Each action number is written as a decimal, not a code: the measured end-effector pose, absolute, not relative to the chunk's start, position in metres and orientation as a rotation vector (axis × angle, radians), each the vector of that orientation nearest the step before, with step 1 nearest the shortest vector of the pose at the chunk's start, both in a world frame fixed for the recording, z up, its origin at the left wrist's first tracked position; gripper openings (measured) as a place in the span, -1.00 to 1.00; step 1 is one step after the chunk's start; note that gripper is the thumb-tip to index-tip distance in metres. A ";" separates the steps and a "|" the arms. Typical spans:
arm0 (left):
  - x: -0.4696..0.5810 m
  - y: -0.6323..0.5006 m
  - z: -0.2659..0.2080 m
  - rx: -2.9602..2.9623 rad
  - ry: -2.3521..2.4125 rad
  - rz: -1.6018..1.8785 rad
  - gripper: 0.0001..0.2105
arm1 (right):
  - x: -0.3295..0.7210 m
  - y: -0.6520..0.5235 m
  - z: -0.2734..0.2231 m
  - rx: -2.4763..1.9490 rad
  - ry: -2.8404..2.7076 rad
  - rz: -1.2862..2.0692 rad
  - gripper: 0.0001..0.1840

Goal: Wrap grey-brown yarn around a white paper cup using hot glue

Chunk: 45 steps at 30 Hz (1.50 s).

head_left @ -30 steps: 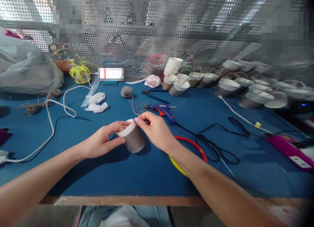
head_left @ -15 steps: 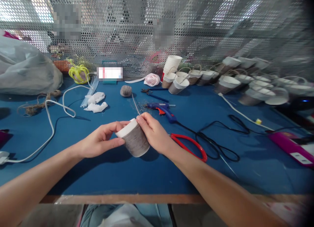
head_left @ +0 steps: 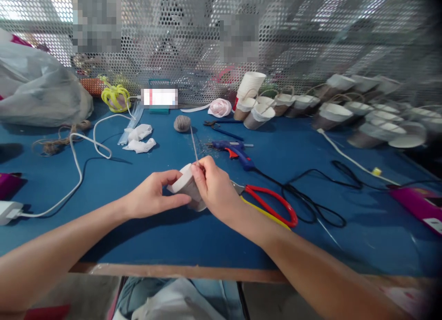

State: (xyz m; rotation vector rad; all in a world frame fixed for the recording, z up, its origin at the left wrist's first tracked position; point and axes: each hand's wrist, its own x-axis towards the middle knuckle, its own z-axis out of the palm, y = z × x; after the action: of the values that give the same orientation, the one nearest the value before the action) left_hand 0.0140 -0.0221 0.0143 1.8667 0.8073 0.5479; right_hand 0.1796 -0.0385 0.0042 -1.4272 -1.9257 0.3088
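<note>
Fingers of left hand (head_left: 157, 195) are clamping the wall of a tilted, grey-wrapped paper cup (head_left: 192, 189) over the blue tabletop (head_left: 172, 241); right hand (head_left: 221, 189) is pinching grey yarn (head_left: 194, 145) at the rim. Yarn is running toward its ball (head_left: 182, 123); hot-glue gun (head_left: 238, 152) is lying beyond, scissors (head_left: 251, 189) beside right wrist.

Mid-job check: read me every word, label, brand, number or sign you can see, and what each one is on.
None can be read.
White panel at the back: pixelated, any text unreadable.
Glue gun: too small and blurred to make out any lettering.
Purple power strip: no legible marking.
Held cup: no lettering that I can make out.
</note>
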 end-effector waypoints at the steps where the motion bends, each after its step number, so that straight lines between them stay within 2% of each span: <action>1: 0.016 -0.023 0.014 1.859 0.834 0.565 -0.77 | 0.178 -0.039 0.003 -1.414 -1.947 0.274 -0.83; 10: 0.019 -0.023 0.008 1.781 0.873 0.634 -0.85 | 0.179 -0.040 0.003 -1.307 -1.983 0.170 -0.88; 33: 0.021 -0.025 0.011 1.720 0.837 0.638 -0.80 | 0.179 -0.040 0.003 -1.224 -1.958 0.218 -0.83; 45: 0.024 -0.027 0.012 1.750 0.903 0.645 -0.85 | 0.176 -0.042 0.004 -1.246 -1.995 0.105 -0.85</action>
State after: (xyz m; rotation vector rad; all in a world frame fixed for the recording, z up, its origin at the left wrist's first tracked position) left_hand 0.0241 -0.0275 0.0124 1.7501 0.9035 0.6449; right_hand 0.1757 -0.0425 0.0042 -1.2462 -1.9953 0.1046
